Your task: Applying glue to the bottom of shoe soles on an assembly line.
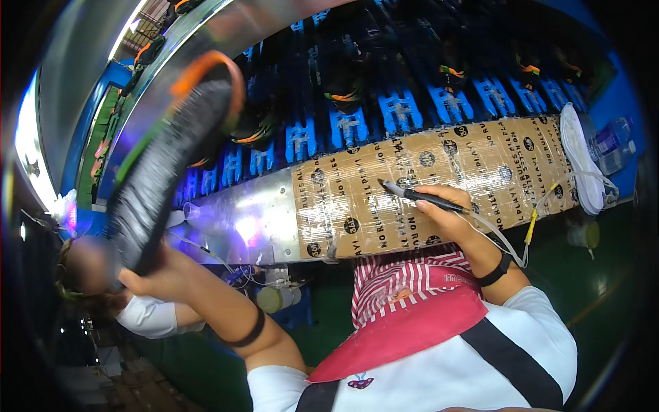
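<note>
My left hand (147,275) holds up a black knit shoe upper (168,161) with an orange collar, raised high on the left with its opening toward the conveyor. My right hand (449,213) grips a black pen-shaped tool (419,196) with a thin clear tube (511,250) and a yellow connector trailing from it. The tool's tip rests over the taped cardboard sheet (384,199) that covers the bench edge. Both wrists wear black bands.
A conveyor with blue carriers (401,110) bears several black shoes with orange trim behind the cardboard. A white shoe sole (576,158) and a plastic water bottle (611,144) lie at the right. Another person sits at lower left (147,316). Bare metal bench edge (254,213).
</note>
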Action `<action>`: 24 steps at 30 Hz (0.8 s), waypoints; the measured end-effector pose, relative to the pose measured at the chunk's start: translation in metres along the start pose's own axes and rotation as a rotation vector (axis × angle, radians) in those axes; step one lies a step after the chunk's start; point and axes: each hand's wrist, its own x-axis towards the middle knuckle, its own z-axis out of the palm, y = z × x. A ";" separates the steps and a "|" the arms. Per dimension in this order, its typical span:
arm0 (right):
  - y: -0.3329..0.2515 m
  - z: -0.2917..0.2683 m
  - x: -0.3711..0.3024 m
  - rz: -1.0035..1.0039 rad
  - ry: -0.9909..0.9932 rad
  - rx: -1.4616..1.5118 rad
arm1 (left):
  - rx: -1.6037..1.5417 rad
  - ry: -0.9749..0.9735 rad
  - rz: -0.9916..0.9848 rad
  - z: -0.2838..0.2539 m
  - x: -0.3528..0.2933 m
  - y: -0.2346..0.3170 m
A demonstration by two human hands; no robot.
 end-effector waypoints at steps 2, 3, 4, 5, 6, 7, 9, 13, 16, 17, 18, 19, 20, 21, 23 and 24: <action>-0.001 0.004 0.000 0.008 -0.019 0.026 | 0.070 -0.071 0.143 0.014 0.039 -0.010; 0.001 0.003 0.001 0.027 -0.004 0.036 | 0.157 -0.158 0.264 0.039 0.052 -0.032; 0.000 0.004 0.001 0.028 -0.002 0.038 | 0.147 -0.183 0.199 0.065 0.061 -0.048; 0.000 0.006 0.000 -0.017 0.010 0.037 | 0.150 -0.331 0.229 0.062 0.090 -0.079; 0.000 0.006 0.002 -0.055 0.033 0.030 | 0.416 -0.285 0.038 0.088 0.089 -0.092; -0.001 0.008 0.002 -0.064 0.015 0.034 | 0.676 -0.284 0.129 0.089 0.111 -0.114; -0.001 0.005 0.003 -0.046 0.013 0.010 | 0.724 -0.406 -0.180 0.105 0.096 -0.115; -0.005 -0.007 0.000 0.027 0.054 0.038 | 0.605 -0.456 -0.137 0.090 0.069 -0.111; 0.011 -0.009 0.005 0.005 0.116 0.098 | 0.635 -0.592 -0.038 0.067 0.008 -0.081; 0.012 -0.007 0.007 0.002 0.099 0.105 | 0.606 -0.709 0.034 0.059 -0.013 -0.065; 0.015 -0.007 0.008 0.032 0.087 0.122 | 0.476 -0.743 0.081 0.054 -0.039 -0.050; 0.019 -0.009 0.008 0.066 0.090 0.128 | 0.441 -0.845 0.206 0.056 -0.061 -0.034; 0.026 -0.011 0.008 0.058 0.106 0.131 | 0.538 -0.921 0.274 0.066 -0.081 -0.001; 0.030 -0.014 0.008 0.067 0.107 0.119 | 0.424 -1.043 0.277 0.070 -0.093 0.018; 0.029 -0.006 0.007 0.094 0.084 0.151 | 0.340 -1.042 0.323 0.076 -0.103 0.069; 0.032 -0.008 0.006 0.142 0.095 0.140 | 0.261 -1.183 0.357 0.077 -0.096 0.077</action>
